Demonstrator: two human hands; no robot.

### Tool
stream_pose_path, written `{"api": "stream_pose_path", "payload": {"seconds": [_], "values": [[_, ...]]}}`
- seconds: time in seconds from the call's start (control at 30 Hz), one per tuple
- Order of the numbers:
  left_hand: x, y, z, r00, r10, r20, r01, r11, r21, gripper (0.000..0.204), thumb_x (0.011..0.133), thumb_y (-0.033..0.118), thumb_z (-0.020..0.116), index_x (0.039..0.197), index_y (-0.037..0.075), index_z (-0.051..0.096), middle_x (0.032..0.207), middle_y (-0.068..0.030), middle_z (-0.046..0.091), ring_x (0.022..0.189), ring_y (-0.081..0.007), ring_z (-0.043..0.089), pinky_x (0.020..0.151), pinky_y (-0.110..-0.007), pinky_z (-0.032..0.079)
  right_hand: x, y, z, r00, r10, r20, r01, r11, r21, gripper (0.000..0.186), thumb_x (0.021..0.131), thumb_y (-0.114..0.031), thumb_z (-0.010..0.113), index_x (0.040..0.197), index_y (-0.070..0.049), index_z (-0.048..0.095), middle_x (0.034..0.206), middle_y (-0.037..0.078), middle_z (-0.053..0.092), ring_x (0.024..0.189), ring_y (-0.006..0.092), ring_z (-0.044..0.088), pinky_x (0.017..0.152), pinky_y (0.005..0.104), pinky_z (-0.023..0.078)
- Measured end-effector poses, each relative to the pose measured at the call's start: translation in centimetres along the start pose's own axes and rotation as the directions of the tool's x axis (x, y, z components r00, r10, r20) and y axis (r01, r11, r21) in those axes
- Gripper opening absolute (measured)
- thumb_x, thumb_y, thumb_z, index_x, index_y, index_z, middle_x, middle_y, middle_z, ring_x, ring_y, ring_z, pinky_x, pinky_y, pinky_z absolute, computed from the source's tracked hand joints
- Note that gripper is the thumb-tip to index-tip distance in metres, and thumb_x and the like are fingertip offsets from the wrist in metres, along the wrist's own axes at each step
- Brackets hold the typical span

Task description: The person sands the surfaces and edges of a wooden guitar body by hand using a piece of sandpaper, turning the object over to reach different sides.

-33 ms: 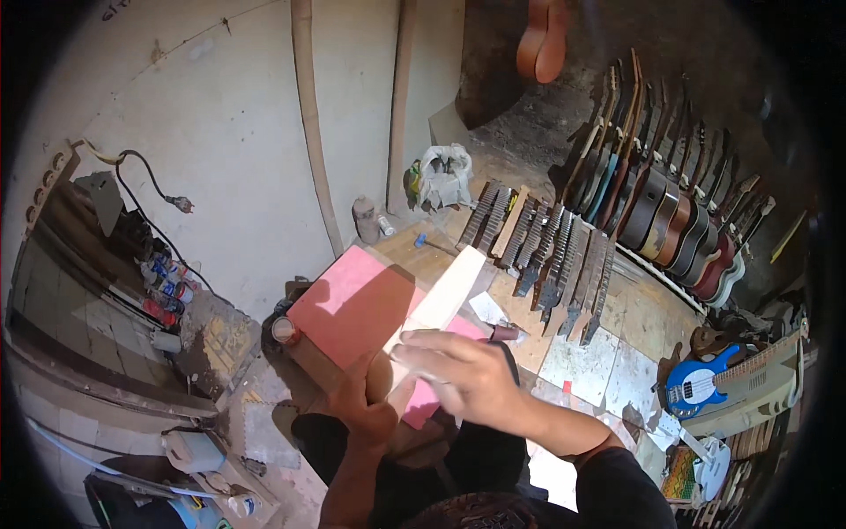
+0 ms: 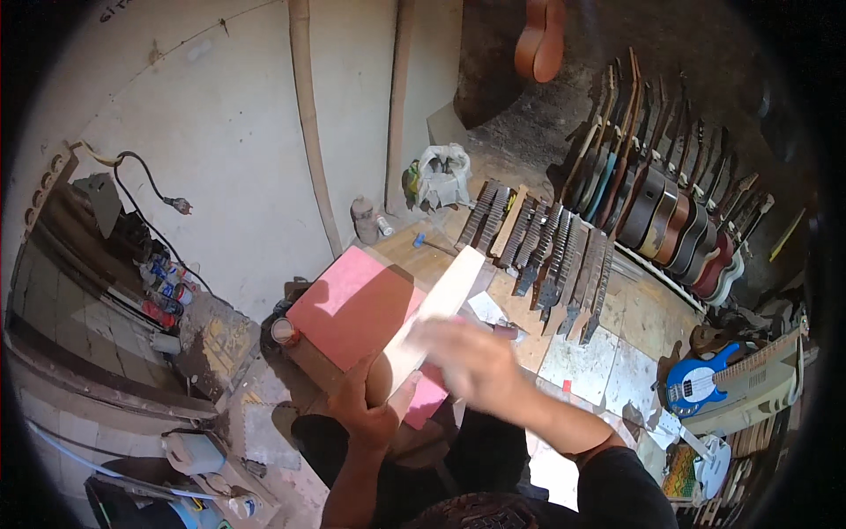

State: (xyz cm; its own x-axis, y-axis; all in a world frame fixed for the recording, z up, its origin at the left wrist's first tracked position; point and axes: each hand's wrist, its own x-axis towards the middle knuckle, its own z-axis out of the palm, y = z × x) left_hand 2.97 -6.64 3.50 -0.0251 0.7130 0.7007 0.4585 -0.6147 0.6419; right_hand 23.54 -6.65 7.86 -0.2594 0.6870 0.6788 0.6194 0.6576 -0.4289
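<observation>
A pale, bare wooden piece (image 2: 449,286), long and tapered like a guitar neck blank, slants away from me over a pink, flat sheet (image 2: 352,300). My left hand (image 2: 366,413) is closed around its near end, thumb on one side and fingers on the other. My right hand (image 2: 476,363) is over the middle of the wood, close to its right edge. Motion smears its fingers, so I cannot tell whether they hold anything. More pink (image 2: 429,397) shows to the right of the wood's near end.
Several fretted guitar necks (image 2: 555,256) lie in a row on the floor ahead. Guitars (image 2: 661,212) stand in a rack at the far right, and a blue bass guitar (image 2: 696,388) lies nearer. A small round container (image 2: 283,331) sits left of the pink sheet. Bamboo poles (image 2: 308,115) lean along the wall.
My right hand has shifted slightly up and to the right across the wood, and its fingers are now more blurred. My left hand keeps its grip on the near end.
</observation>
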Motion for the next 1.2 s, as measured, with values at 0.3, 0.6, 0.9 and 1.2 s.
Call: {"api": "stream_pose_path", "payload": {"seconds": [0.3, 0.6, 0.9, 1.2], "values": [[-1.0, -0.2, -0.4, 1.000, -0.012, -0.017, 0.012, 1.000, -0.018, 0.062, 0.070, 0.013, 0.097, 0.123, -0.001, 0.068, 0.110, -0.0191, 0.076, 0.098, -0.0345, 0.076, 0.089, -0.042, 0.061, 0.4, -0.1, -0.3, 0.994, 0.110, 0.010, -0.111, 0.990, 0.082, 0.047, 0.080, 0.005, 0.064, 0.124, -0.007, 0.077, 0.126, 0.018, 0.074, 0.116, 0.0329, 0.073, 0.103, 0.0399, 0.057], [-2.3, -1.5, -2.4, 0.997, 0.071, 0.027, -0.071, 0.997, 0.023, 0.061, 0.071, 0.001, 0.080, 0.127, 0.001, 0.058, 0.112, -0.0189, 0.067, 0.096, -0.0406, 0.068, 0.085, -0.050, 0.056, 1.2, -2.4, -0.2, 0.985, 0.151, 0.088, -0.164, 0.973, 0.163, 0.048, 0.082, 0.010, 0.054, 0.122, -0.004, 0.076, 0.124, 0.019, 0.075, 0.116, 0.0371, 0.072, 0.103, 0.0420, 0.056], [-0.3, 2.5, -3.9, 0.979, -0.135, 0.152, 0.120, 0.987, 0.104, 0.054, 0.075, 0.006, 0.084, 0.125, -0.001, 0.066, 0.110, -0.0201, 0.072, 0.101, -0.0372, 0.072, 0.094, -0.046, 0.055, -0.4, -1.9, 1.2, 0.998, 0.042, 0.043, -0.049, 0.981, 0.186, 0.048, 0.080, 0.012, 0.056, 0.121, -0.004, 0.078, 0.121, 0.018, 0.076, 0.110, 0.0360, 0.075, 0.096, 0.0391, 0.059], [-0.2, 2.9, -3.4, 0.980, -0.142, 0.137, 0.139, 0.990, 0.030, 0.062, 0.075, 0.009, 0.090, 0.131, -0.002, 0.067, 0.112, -0.0232, 0.075, 0.101, -0.0373, 0.076, 0.090, -0.042, 0.060, 0.3, -4.2, 1.3, 0.997, -0.022, 0.074, 0.005, 0.973, 0.229, 0.048, 0.081, 0.004, 0.060, 0.123, -0.010, 0.078, 0.123, 0.015, 0.076, 0.104, 0.0281, 0.077, 0.087, 0.0356, 0.062]]}}
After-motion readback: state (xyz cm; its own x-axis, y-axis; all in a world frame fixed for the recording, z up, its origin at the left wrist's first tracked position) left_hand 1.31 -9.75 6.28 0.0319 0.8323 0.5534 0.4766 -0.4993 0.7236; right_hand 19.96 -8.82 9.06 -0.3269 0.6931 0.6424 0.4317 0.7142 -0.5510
